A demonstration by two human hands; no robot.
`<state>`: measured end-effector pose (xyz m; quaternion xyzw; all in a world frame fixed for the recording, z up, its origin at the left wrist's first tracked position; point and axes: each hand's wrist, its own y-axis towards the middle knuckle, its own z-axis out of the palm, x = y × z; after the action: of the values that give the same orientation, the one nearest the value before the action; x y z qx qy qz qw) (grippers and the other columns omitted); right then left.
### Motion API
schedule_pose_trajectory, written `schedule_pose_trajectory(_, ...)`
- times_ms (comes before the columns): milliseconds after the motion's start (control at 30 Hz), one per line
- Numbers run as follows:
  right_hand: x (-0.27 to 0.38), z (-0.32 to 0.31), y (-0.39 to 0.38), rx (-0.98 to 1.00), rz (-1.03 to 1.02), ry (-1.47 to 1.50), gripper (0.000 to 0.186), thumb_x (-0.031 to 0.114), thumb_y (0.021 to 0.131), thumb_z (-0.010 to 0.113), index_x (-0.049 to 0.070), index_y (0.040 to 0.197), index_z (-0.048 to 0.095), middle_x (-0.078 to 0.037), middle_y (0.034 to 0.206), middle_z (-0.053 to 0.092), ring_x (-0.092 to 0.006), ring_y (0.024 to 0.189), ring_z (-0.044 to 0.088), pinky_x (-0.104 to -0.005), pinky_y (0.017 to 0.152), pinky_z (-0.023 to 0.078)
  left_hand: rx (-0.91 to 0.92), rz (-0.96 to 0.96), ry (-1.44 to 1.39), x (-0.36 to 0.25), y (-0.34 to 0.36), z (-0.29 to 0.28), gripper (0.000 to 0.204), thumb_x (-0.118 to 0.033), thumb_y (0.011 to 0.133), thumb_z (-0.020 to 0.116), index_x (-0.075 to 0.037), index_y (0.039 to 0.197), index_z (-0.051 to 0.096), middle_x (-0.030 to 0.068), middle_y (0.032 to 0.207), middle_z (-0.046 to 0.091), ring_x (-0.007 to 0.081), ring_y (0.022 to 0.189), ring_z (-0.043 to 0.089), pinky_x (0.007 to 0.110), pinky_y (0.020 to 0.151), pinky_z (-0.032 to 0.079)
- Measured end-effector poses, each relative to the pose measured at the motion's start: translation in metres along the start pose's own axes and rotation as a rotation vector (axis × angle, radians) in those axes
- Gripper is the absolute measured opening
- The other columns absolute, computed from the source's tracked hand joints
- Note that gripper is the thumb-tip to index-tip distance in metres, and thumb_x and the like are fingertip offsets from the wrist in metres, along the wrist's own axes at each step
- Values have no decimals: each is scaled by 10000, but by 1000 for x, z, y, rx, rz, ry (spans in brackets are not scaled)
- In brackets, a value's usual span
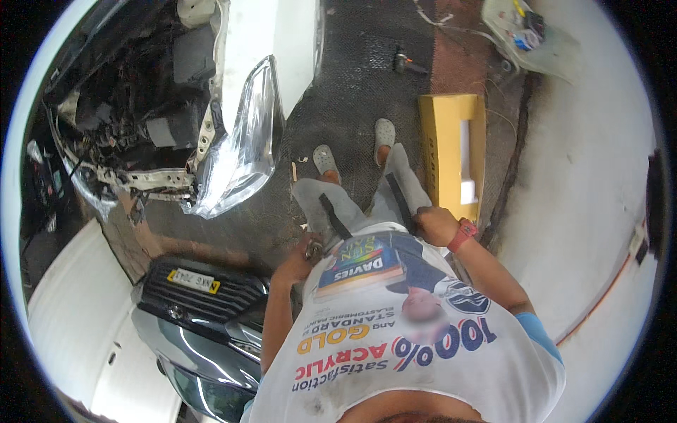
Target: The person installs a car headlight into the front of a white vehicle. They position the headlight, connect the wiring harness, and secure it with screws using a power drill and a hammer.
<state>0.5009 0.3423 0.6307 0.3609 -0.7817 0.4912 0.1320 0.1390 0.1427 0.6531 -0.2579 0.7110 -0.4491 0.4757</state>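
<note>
My left hand (302, 259) is by the left hip, its fingers curled and partly blurred. A small metallic-looking piece (315, 248) shows at those fingers, too unclear to name. At the other hip my right hand (436, 227) is closed on the edge of the grey shorts (404, 185), which have dark stripes. A red wristwatch (462, 235) circles the right wrist. Between both hands hangs the lower part of a white printed shirt (423, 338).
Ahead on the left stands a white car (264, 32) with its engine bay exposed and a clear headlight (247, 141). A dark car (204, 338) is at the lower left. An open yellow cardboard box (431, 141) lies right of my feet, near a pale wall (571, 176).
</note>
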Motion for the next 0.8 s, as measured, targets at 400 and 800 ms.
schedule_pose_trajectory(400,-135,-60,255,-404,-126,352,305,-8,918,602,-16,1211,522,-252,1066,706,-423,1005,687,-472,830,554,-412,53,-384,-45,268,28,453,-415,992,589,-95,1307,526,198,1205,671,353,1163,635,432,961,492)
schedule_pose_trajectory(800,-144,-14,448,-329,-614,855,208,30,942,674,-50,1135,678,-161,1038,755,-212,952,737,-324,843,565,-724,703,-1868,8,461,-11,298,-349,1061,551,-66,1143,589,194,1171,689,216,860,662,382,824,531)
